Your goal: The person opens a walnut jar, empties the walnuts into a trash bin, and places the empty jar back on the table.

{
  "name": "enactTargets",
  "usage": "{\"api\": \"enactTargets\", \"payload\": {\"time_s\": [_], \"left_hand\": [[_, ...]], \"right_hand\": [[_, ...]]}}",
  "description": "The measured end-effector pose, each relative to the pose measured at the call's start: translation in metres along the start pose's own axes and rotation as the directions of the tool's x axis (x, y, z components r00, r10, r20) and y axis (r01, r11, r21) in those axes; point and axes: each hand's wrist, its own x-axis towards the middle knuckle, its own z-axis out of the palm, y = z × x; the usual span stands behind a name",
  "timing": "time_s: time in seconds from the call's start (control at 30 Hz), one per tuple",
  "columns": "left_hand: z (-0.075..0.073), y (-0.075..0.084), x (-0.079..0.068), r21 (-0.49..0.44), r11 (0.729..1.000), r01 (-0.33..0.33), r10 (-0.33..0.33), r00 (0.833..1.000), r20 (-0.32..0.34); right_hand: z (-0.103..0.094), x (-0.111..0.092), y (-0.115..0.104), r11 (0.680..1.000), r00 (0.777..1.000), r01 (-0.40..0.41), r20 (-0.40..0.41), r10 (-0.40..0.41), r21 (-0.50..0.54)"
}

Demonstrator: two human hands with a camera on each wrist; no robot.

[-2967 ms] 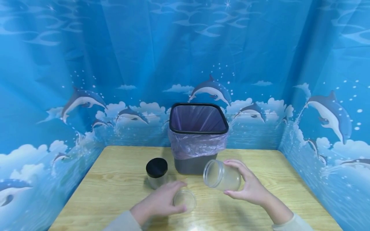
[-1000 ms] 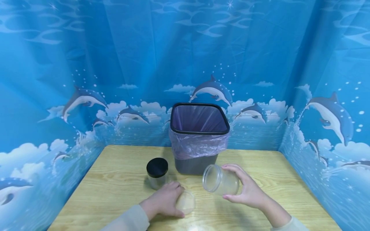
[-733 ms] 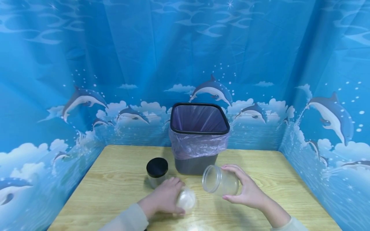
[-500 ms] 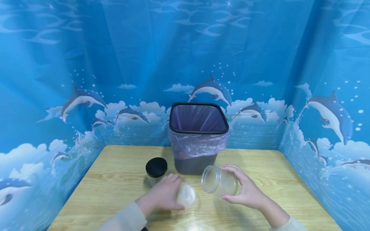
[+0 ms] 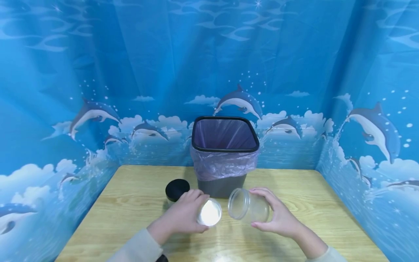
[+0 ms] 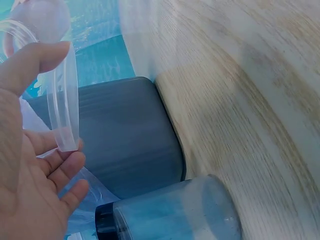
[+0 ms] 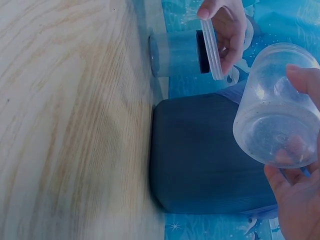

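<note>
My left hand (image 5: 186, 214) pinches a clear round lid (image 5: 210, 212) by its edge, thumb on one side and fingers on the other. In the left wrist view the lid (image 6: 64, 102) stands edge-on, off the table. My right hand (image 5: 278, 214) grips a clear plastic jar (image 5: 250, 205), tipped on its side above the table with its open mouth towards the lid. Lid and jar are apart. Seen from the right wrist, the jar (image 7: 277, 107) looks see-through, with nothing plain inside it. Behind my left hand stands a second clear jar with a black lid (image 5: 177, 189), partly hidden.
A grey bin (image 5: 222, 187) with a black rim and a purple bag lining stands at the back middle of the wooden table (image 5: 137, 196). Blue dolphin-print sheeting (image 5: 163, 72) encloses the table at the back and sides.
The left hand has taken hold of the clear lid, lifted it off the table and tilted it up, moving slightly away from me. The right hand and its jar have barely shifted.
</note>
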Motion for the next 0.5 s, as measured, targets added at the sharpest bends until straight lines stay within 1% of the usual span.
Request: {"api": "enactTargets", "payload": {"time_s": [0.07, 0.27, 0.5], "left_hand": [[-0.0015, 0.0009, -0.0001, -0.001, 1.0, -0.005, 0.005, 1.0, -0.008], [-0.0052, 0.0044, 0.0011, 0.017, 0.998, -0.052, 0.053, 0.997, -0.052], [-0.0091, 0.0081, 0.003, 0.033, 0.998, -0.057, 0.058, 0.997, -0.047]], "right_hand": [[0.0018, -0.0001, 0.0001, 1.0, 1.0, 0.005, -0.001, -0.005, 0.004], [0.0064, 0.0, -0.0017, 0.999, 1.0, 0.009, 0.012, -0.009, 0.037], [0.0099, 0.0008, -0.001, 0.999, 1.0, 0.008, 0.026, -0.009, 0.041]]}}
